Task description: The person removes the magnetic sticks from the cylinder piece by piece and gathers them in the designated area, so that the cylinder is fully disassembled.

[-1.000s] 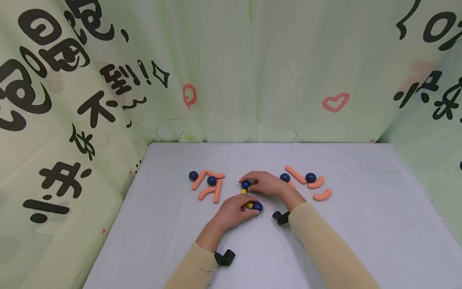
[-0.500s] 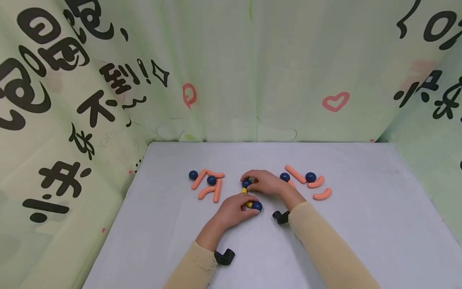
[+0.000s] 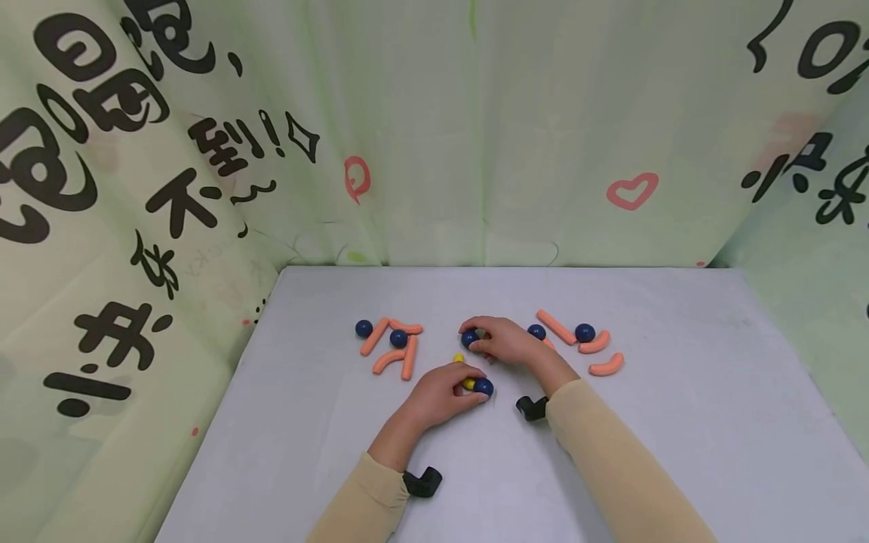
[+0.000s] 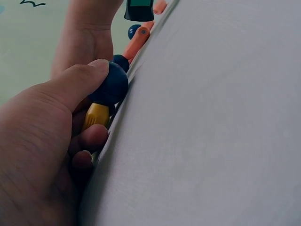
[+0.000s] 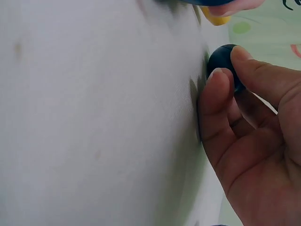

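Observation:
In the head view my left hand (image 3: 434,396) grips a short yellow rod (image 3: 459,358) at mid-table, with a blue ball (image 3: 484,387) on its near end. The left wrist view shows the thumb pressing that ball, its yellow rod end (image 4: 96,115) between ball and fingers. My right hand (image 3: 505,341) pinches a second blue ball (image 3: 469,338) between thumb and fingers, just beyond the rod's far end and apart from it. That ball appears close to the white cloth in the right wrist view. Most of the rod is hidden under the left hand.
To the left lie several straight and curved orange rods (image 3: 409,358) with blue balls (image 3: 398,338). More orange rods (image 3: 557,327) and blue balls (image 3: 584,333) lie right of the right hand. White cloth (image 3: 679,452) covers the table, and a printed curtain (image 3: 434,136) stands behind.
My right hand has drawn its blue ball off the yellow rod's far end and slightly up and right, leaving the rod tip bare. The left hand has held still.

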Demonstrator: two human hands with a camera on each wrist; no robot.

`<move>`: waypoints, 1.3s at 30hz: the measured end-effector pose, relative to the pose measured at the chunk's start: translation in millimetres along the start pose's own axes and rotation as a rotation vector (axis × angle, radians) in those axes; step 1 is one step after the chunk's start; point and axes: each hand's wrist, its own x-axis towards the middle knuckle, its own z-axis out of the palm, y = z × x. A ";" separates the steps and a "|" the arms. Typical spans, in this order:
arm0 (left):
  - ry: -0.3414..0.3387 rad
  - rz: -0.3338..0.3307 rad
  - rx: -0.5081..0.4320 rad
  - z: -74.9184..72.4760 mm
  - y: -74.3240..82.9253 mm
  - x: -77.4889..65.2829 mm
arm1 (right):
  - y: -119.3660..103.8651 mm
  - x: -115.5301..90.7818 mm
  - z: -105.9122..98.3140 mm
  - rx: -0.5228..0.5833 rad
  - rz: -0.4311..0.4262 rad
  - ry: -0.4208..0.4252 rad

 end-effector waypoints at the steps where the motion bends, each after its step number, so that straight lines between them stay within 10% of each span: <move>1: 0.001 0.002 0.004 0.3 -0.3 0.1 | 0.7 -0.4 -0.4 0.000 0.002 0.006; 39: 0.023 0.044 0.000 1.5 2.6 -2.5 | 22.4 -24.1 -17.7 -0.003 0.137 0.143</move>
